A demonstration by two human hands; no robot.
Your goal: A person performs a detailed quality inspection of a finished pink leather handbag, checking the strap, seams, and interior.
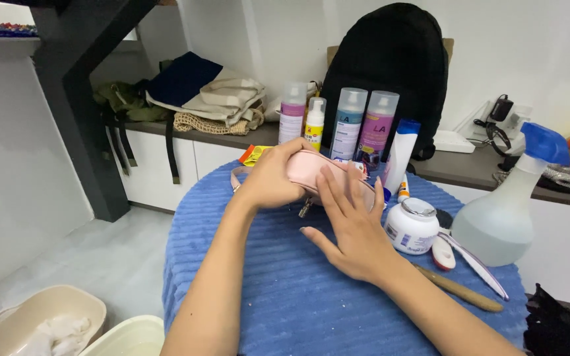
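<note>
A small pink pouch (pixel 306 166) with a zipper pull hanging below it rests on a round table covered in blue ribbed cloth (pixel 285 290). My left hand (pixel 273 177) grips the pouch's left end from above. My right hand (pixel 349 223) lies flat against the pouch's right side, fingers spread and pointing up. A pink strap (pixel 235 178) shows just left of my left hand.
Behind the pouch stand several bottles (pixel 348 124) and a white tube (pixel 400 157). A white jar (pixel 412 226), a brush (pixel 460 287) and a spray bottle (pixel 506 211) sit at the right. A black backpack (pixel 390 59) rests on the shelf. Two basins (pixel 41 323) sit on the floor.
</note>
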